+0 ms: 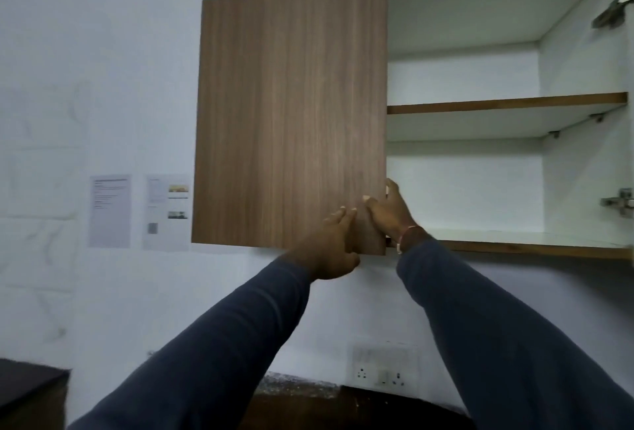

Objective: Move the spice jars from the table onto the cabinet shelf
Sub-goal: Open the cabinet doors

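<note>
Dim, blurred strip at frame bottom, probably a countertop. Above it, left hand lies flat on the wood-grain cabinet door, fingers straight, together. Beside it, right hand grips the door's free edge, fingers curled behind. Farther back, the cabinet shelf crosses the open bay; printed sheets on the wall.
</note>
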Tool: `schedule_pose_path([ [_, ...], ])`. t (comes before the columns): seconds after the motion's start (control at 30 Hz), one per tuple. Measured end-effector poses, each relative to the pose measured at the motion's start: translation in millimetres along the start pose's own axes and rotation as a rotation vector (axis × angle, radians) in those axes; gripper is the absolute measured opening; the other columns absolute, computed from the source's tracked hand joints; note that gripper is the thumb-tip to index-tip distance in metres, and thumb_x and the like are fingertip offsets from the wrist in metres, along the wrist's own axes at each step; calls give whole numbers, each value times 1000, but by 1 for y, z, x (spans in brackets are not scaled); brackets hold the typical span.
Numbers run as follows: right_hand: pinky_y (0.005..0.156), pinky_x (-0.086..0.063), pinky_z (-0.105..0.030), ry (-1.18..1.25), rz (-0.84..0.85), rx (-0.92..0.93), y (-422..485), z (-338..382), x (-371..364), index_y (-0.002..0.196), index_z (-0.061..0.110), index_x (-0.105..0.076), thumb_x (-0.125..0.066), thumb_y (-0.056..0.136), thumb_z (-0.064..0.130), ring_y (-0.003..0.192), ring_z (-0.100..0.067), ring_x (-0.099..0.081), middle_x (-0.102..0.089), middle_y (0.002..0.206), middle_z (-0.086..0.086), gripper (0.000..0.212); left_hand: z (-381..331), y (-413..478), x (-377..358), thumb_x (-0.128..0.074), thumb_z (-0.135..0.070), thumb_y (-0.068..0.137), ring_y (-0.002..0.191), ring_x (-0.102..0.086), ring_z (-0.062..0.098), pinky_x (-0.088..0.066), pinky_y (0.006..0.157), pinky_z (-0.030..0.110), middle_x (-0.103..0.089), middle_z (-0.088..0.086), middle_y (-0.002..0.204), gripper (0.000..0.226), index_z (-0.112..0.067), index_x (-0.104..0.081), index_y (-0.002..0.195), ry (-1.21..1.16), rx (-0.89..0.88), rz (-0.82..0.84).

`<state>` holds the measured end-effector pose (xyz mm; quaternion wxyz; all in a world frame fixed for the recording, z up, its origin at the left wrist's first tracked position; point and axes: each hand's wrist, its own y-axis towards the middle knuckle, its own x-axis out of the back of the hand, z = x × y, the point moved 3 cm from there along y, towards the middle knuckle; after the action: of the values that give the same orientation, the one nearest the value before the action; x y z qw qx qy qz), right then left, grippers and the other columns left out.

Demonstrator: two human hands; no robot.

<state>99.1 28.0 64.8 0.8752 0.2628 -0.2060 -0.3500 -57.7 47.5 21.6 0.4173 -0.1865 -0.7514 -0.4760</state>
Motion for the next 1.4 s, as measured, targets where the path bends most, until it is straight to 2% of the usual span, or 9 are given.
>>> schedule_pose_path([
  [0.1,98,-50,-43,55,-84,90,-10,4,4,140,18,-38,-51,98,21,113,-29,-61,-63,127,-12,44,-5,-6,7,-57,-40,89,149,1,27,-11,118,42,2,6,162,87,-22,-1,153,178,-9,-63],
  [0.23,65,-47,-20,104,-171,269,-45,26,1,119,26,-50,-58,95,31,82,-14,-63,-65,88,5,25,-28,-22,24,-54,-57,85,149,6,28,-7,118,44,4,9,162,94,-20,1,153,257,-87,-272],
  [0.47,57,-46,-12,189,-165,521,-105,89,-13,88,20,-58,-60,93,23,62,-2,-59,-61,68,11,6,-56,-68,54,-58,-45,87,149,4,24,-6,122,36,2,11,162,93,-10,-2,153,161,-95,-570],
  [0.63,57,-48,-9,249,-6,662,-141,137,-47,88,16,-56,-59,93,10,65,-7,-61,-62,72,4,8,-50,-116,93,-69,-19,81,149,-6,27,-20,121,41,0,10,162,94,-9,-8,152,88,-63,-697],
  [0.87,65,-57,-32,414,260,697,-182,197,-128,93,11,-54,-59,92,12,72,-19,-66,-67,80,-7,6,3,-192,154,-62,4,79,148,-15,28,-42,107,37,11,1,159,88,-14,-14,152,350,-31,-855],
  [0.97,61,-56,-39,369,250,758,-199,218,-170,94,18,-51,-60,89,22,66,-18,-64,-64,73,0,11,36,-221,182,-57,4,83,119,-55,29,-56,81,37,-25,9,155,84,-18,-14,152,304,100,-875],
  [1.07,65,-55,-42,274,297,784,-212,231,-219,96,21,-52,-60,89,30,68,-20,-63,-65,76,1,14,74,-248,207,-55,5,83,96,-60,23,-54,73,35,-48,8,126,84,-22,-15,152,282,206,-926],
  [1.23,92,-52,-42,54,468,732,-223,237,-302,126,25,-51,-55,93,31,107,-26,-60,-57,122,-6,34,148,-283,245,-55,-7,88,80,-51,16,-40,67,26,-48,5,110,77,-30,-18,151,329,462,-1037],
  [1.4,107,-42,-42,-178,599,729,-223,235,-360,150,31,-28,-48,93,9,129,-34,-44,-30,147,-11,64,206,-289,260,-48,-8,93,93,-56,25,-46,74,27,-43,8,117,69,-30,-17,151,322,513,-1016],
])
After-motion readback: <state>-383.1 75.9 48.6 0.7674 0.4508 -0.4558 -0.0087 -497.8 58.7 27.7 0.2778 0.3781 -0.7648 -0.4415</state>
